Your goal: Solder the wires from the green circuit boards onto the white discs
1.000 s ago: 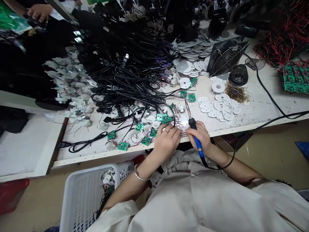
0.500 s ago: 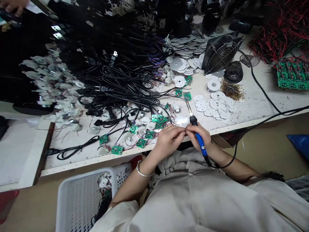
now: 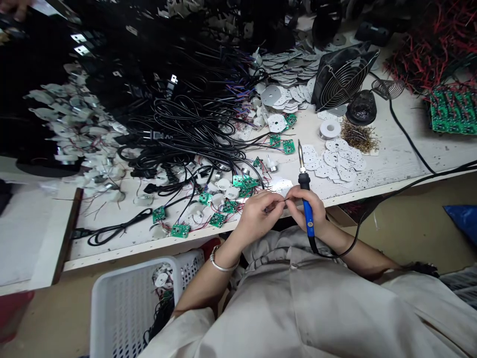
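Both hands meet at the front edge of the bench. My right hand (image 3: 318, 211) is closed around a blue-handled soldering iron (image 3: 309, 221), whose metal tip points away from me, in the air. Its thumb and forefinger also pinch at a thin dark wire (image 3: 285, 200). My left hand (image 3: 259, 214) is closed in a pinch on the same thin wire, fingertips almost touching those of the right. Where the wire leads inside the left hand is hidden. Just left of it lie small green circuit boards (image 3: 230, 207) with wires and white motors (image 3: 233, 193).
Black power cords (image 3: 201, 124) pile up behind the boards. To the right are a solder spool (image 3: 330, 130), white plates (image 3: 341, 161), a black fan (image 3: 345, 77) and boards with red wires (image 3: 452, 112). A white basket (image 3: 130, 271) stands below the bench's left front.
My left hand has turned and come up to the right fingertips, now pinching the wire. The soldering iron has swung more upright, its tip moving right. The view has shifted slightly.
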The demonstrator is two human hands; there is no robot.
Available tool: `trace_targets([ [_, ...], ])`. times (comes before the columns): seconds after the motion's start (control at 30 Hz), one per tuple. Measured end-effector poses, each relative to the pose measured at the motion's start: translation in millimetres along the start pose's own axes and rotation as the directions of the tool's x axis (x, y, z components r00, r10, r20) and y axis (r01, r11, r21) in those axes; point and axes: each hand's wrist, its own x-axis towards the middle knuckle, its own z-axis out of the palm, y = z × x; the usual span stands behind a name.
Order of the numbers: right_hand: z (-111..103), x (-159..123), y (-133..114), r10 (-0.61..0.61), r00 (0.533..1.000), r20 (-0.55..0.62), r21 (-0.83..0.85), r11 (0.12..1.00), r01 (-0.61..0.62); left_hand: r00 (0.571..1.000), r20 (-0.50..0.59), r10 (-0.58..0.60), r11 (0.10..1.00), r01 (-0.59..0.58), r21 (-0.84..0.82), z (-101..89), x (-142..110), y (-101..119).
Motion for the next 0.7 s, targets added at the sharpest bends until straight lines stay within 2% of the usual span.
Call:
trace_targets([
  [0.17,-1.3,0.2,-1.9,0.007,1.000,0.016,0.054,0.998,-0.008,0.998,0.007,-0.065,0.996,0.066,-0.063,-4.3,-1.1,2.8],
  [0.27,0.3,0.5,-4.1,0.003,1.000,0.015,0.044,0.999,-0.003,0.996,0.056,-0.066,0.997,0.067,-0.022,-7.4,-2.0,5.0],
  [0.4,4.6,1.4,-7.4,-0.049,0.999,0.004,0.041,0.998,0.049,1.000,0.013,-0.028,0.995,0.027,0.096,-11.0,-2.9,9.2],
  [0.47,4.2,3.1,-7.7,-0.070,0.997,0.013,0.033,0.997,0.069,1.000,0.021,0.010,0.979,-0.014,0.205,-15.0,-2.5,10.4],
  [0.6,-6.6,7.6,-2.4,-0.089,0.996,-0.003,-0.058,0.994,0.088,0.993,0.016,0.115,0.874,-0.109,0.473,-29.9,5.0,9.1],
  [0.7,-15.7,7.2,3.9,-0.085,0.996,-0.010,-0.108,0.991,0.083,0.990,-0.002,0.139,0.848,-0.118,0.516,-34.7,16.2,4.9],
])
